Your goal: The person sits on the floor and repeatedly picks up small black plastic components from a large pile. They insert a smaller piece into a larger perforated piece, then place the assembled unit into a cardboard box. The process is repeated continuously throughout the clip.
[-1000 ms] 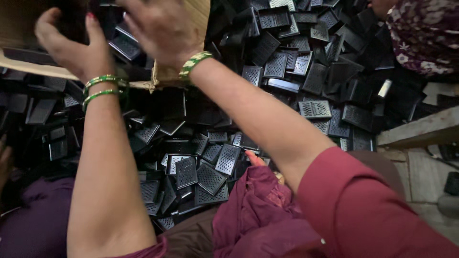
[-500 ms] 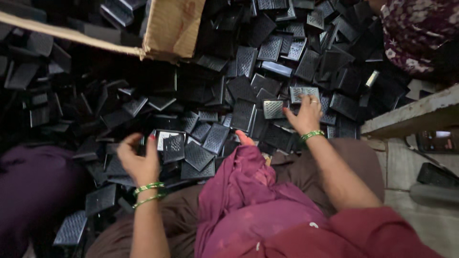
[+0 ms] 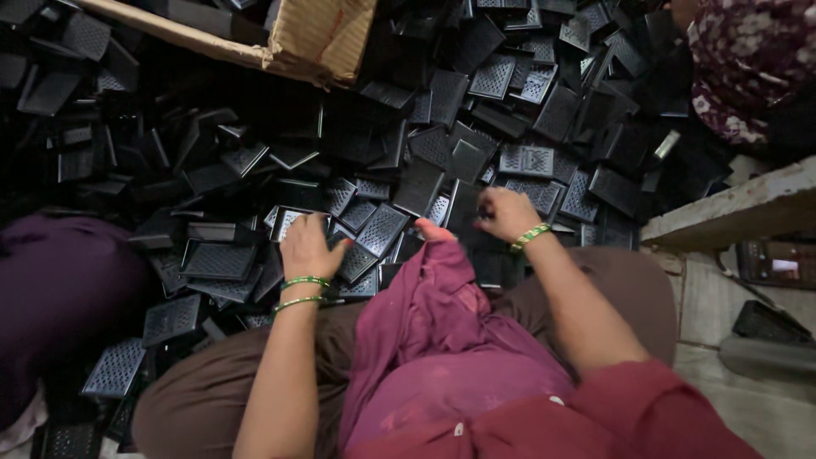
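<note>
1. Left hand (image 3: 308,246): palm down on the heap (image 3: 357,153) of black grilles, fingers curled loosely over one light-edged grille (image 3: 289,219). Whether it grips the piece or only rests on it cannot be told. Two green bangles (image 3: 304,291) sit on the wrist.
2. Right hand (image 3: 503,212): knuckles up, fingers bent down into the pile at its near edge, tips hidden among the grilles. What it pinches, if anything, cannot be told. One green bangle (image 3: 530,235) is on the wrist.
3. Grilles: flat, rectangular, perforated, lying loose and overlapping at all angles, filling the space ahead of both hands and spreading to the left and far side.
4. Magenta cloth (image 3: 442,340): draped over the lap between the two forearms, its top fold touching the pile's near edge.
5. Cardboard box (image 3: 319,38): on the heap at the far side, well apart from both hands.
6. Another person in a floral sleeve (image 3: 739,68) sits at the far right corner.
7. Concrete ledge (image 3: 739,208): right of the pile, near the right forearm.
</note>
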